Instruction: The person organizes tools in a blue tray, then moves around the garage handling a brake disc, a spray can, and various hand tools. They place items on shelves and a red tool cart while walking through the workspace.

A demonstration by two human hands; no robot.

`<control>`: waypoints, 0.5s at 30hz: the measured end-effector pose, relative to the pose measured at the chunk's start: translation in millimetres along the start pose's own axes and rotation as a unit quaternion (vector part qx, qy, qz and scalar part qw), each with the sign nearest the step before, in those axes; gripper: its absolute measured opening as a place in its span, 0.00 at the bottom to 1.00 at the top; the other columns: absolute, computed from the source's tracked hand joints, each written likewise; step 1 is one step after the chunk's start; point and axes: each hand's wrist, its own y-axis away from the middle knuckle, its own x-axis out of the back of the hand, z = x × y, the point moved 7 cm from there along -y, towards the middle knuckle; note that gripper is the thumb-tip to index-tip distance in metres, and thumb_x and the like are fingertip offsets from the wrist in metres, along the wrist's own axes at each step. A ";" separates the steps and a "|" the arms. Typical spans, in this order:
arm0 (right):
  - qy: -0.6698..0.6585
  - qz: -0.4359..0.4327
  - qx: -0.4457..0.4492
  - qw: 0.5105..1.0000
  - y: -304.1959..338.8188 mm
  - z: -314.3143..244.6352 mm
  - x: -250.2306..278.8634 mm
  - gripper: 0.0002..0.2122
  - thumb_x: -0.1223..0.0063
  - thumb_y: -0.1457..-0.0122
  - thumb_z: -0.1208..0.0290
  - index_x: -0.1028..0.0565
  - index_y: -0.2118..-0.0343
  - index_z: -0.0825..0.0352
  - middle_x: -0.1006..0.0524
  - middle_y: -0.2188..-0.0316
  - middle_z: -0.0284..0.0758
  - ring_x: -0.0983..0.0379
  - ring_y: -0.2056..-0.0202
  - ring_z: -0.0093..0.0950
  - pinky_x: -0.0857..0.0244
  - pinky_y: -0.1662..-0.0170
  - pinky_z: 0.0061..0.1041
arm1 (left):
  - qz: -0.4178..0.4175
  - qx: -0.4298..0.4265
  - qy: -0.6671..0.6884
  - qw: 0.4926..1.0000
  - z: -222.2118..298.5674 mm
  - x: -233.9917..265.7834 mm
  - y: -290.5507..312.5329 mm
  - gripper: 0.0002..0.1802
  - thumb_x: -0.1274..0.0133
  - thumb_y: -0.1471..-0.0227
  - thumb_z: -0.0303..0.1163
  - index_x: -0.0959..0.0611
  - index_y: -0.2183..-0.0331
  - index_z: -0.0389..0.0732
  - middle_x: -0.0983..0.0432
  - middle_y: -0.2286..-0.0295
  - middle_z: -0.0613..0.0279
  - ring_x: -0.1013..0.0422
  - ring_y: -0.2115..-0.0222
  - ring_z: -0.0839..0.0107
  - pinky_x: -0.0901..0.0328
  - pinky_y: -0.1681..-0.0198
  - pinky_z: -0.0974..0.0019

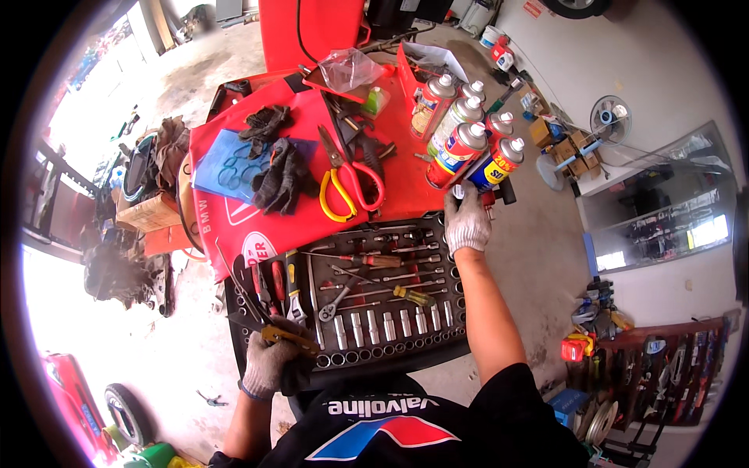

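My left hand [269,365], in a grey work glove, is closed at the near left corner of the tool set. In its grip is a dark tool with a brass-yellow part [285,335]; its kind is unclear. My right hand [468,225], also gloved, is closed at the far right corner of the set. A small pale, round-ended thing [458,190] shows at its fingertips, mostly hidden. Between my hands lies the black tray [406,355] with sockets [388,326], a ratchet [329,310], a yellow-handled screwdriver [413,295] and an adjustable wrench [295,292].
Several spray cans [456,152] stand just beyond my right hand. Red-and-yellow-handled snips [343,175], dark gloves [282,175] and a blue plastic packet [226,165] lie on the red cover [226,234]. A standing fan [608,118] is at the right wall.
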 end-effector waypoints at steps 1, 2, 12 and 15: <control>0.011 0.007 -0.011 1.000 0.2 3.1 -0.8 0.22 0.46 0.35 0.55 0.32 0.40 0.53 0.21 0.53 0.49 0.22 0.53 0.51 0.28 0.51 0.49 | -0.006 -0.004 -0.012 1.000 4.1 -1.7 2.8 0.13 0.41 0.58 0.24 0.20 0.65 0.34 0.17 0.66 0.49 0.19 0.67 0.59 0.23 0.62 0.57; 0.009 0.024 -0.005 1.000 -0.2 2.8 2.2 0.22 0.47 0.35 0.56 0.32 0.40 0.52 0.21 0.54 0.48 0.21 0.55 0.50 0.27 0.53 0.48 | -0.007 -0.005 -0.018 1.000 5.8 -2.3 5.3 0.13 0.41 0.58 0.24 0.20 0.65 0.34 0.17 0.66 0.49 0.19 0.67 0.59 0.23 0.62 0.58; 0.097 -0.025 0.240 0.965 -24.0 -149.7 -3.1 0.15 0.45 0.40 0.69 0.22 0.50 0.62 0.19 0.53 0.43 0.17 0.59 0.42 0.22 0.59 0.43 | 0.012 0.018 -0.091 0.996 7.4 -2.2 18.6 0.14 0.44 0.58 0.22 0.16 0.64 0.32 0.15 0.68 0.52 0.18 0.67 0.64 0.24 0.60 0.63; 0.218 -0.245 0.173 0.929 -71.7 -155.2 -49.8 0.14 0.47 0.38 0.72 0.18 0.51 0.63 0.19 0.49 0.45 0.20 0.49 0.43 0.22 0.52 0.42 | -0.005 -0.023 -0.092 0.996 8.1 1.2 15.2 0.18 0.41 0.58 0.26 0.18 0.61 0.32 0.16 0.66 0.51 0.19 0.66 0.63 0.24 0.60 0.61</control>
